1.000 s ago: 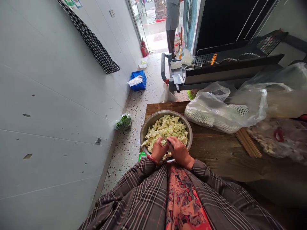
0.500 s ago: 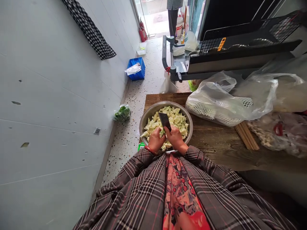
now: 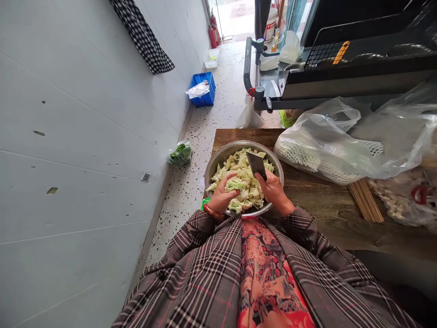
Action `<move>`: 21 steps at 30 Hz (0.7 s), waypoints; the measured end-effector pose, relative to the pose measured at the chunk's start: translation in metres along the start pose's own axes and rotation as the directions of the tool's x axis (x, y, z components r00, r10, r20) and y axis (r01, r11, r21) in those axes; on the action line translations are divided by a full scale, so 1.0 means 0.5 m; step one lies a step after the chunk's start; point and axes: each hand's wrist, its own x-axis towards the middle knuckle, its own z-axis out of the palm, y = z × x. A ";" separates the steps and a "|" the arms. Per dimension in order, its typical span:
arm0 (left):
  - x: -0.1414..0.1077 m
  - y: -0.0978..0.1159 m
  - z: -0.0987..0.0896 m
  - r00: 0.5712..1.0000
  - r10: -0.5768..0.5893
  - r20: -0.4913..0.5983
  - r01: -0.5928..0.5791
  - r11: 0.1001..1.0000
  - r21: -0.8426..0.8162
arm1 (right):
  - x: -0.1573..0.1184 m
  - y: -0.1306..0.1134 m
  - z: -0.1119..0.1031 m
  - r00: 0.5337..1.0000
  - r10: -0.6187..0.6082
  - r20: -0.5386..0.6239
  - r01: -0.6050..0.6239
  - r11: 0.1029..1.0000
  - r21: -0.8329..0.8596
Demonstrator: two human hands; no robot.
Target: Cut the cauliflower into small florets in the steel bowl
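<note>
A round metal basin (image 3: 210, 169) full of cut cauliflower (image 3: 254, 189) stands at the table's near left corner, close against my body. Over its left side my left hand (image 3: 221, 195) is curled round a pale green-white cauliflower piece (image 3: 235, 184), thumb in front and fingers behind. My right hand (image 3: 274, 189), above the basin's right side, grips a knife (image 3: 256, 165) with a broad dark blade. The blade points up and away to the left, apart from the piece in my left hand. The knife's handle is hidden inside my fist.
Plastic bags with net-wrapped produce (image 3: 327, 155) lie right of the basin, beside a bundle of wooden sticks (image 3: 366, 200). A dark metal cart (image 3: 262, 102) stands behind the table. On the floor at left are bagged greens (image 3: 180, 154) and a blue crate (image 3: 202, 93). A person's leg (image 3: 262, 18) shows near the doorway.
My hands have moved apart: the right one went right with the knife, and the left one turned, so the cauliflower piece shows. The view has shifted, moving the scene rightward.
</note>
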 end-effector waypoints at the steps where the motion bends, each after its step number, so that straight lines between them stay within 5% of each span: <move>1: 0.000 0.000 -0.002 1.000 -0.006 0.023 0.007 0.999 -0.044 | -0.005 0.001 -0.006 1.000 -0.021 0.009 0.021 1.000 0.009; 10: -0.001 0.013 0.003 0.998 -0.062 0.025 0.066 0.971 -0.228 | -0.051 -0.059 -0.038 0.999 0.028 -0.035 -0.027 0.999 0.031; 16: 0.003 0.000 -0.006 0.998 0.014 -0.064 -0.013 1.000 0.010 | -0.072 -0.114 -0.031 0.979 -0.167 0.117 0.153 0.981 0.119; 21: 0.001 0.000 -0.008 0.996 0.085 -0.033 -0.076 0.973 0.219 | -0.074 -0.115 -0.027 0.961 -0.207 0.184 0.180 0.971 0.155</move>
